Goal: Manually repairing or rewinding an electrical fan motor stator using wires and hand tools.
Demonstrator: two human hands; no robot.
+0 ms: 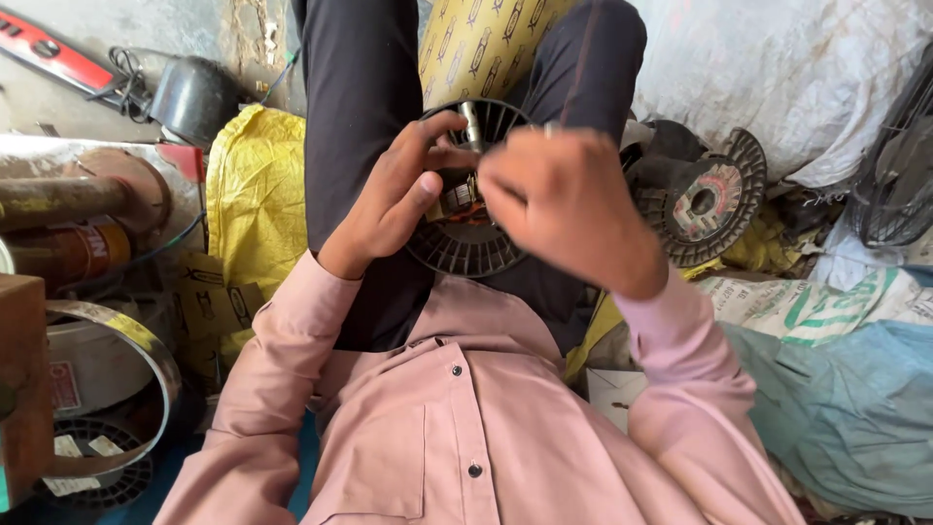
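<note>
Black spool (pixel 465 248), both hands gripping, lap

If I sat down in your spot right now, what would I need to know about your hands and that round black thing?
Left hand: fingers curled on the left side of the black spool, thumb pressed near its middle.
Right hand: closed over the spool's right side, covering much of it.
The spool rests on the lap, between the knees, with a metal shaft sticking up from its middle and a small coppery part between the two hands.
A second black spool lies on the right, beside white sacks; yellow sacking lies on the left.
Done or left: the hands hide the work, so I cannot tell.
</note>
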